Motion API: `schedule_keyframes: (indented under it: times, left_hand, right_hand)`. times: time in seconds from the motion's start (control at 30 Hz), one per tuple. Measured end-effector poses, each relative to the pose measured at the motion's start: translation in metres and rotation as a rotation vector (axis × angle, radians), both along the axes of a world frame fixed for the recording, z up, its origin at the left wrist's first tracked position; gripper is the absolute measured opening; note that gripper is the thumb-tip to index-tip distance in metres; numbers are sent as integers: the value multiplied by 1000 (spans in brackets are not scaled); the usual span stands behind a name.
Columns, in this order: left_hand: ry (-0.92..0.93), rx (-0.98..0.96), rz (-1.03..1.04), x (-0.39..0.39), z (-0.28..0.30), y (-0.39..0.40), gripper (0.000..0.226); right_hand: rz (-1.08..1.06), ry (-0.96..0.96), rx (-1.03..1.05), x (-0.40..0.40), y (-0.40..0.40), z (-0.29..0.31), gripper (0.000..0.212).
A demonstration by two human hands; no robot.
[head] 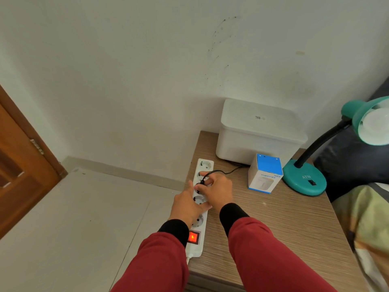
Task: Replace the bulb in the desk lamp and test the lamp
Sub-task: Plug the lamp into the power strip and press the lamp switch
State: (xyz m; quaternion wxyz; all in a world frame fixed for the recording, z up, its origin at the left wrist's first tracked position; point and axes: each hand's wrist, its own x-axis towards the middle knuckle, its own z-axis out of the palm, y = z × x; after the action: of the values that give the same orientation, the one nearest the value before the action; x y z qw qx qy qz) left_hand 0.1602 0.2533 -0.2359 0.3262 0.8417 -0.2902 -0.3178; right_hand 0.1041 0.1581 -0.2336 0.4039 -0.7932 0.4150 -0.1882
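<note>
The left hand [186, 204] lies flat on the white power strip [200, 199] and presses it to the wooden table [273, 218]. The right hand [217, 189] pinches the black plug [202, 182] at a middle socket. The strip's switch [193, 237] glows red. The green desk lamp [305, 180] stands at the right, its bulb [373, 121] unlit, beside a blue-white box [264, 173]

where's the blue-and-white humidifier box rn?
Head view, right of centre: blue-and-white humidifier box stands on the wood-grain table, between white storage bin and teal lamp base.
</note>
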Motion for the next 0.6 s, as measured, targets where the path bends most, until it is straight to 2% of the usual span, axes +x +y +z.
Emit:
schedule_keyframes:
  times: [0.2, 0.3, 0.6]
  left_hand:
    - [-20, 2, -11, 0, -2, 0, 97]
    - [-25, 0, -14, 1, -3, 0, 97]
    - [-13, -11, -6, -1, -1, -1, 96]
  right_hand:
    - [-8, 10, -66, 0, 1, -8, 28]
    - [-11, -22, -18, -2, 0, -9, 23]
    - [-6, -9, -31, -3, -3, -15, 25]
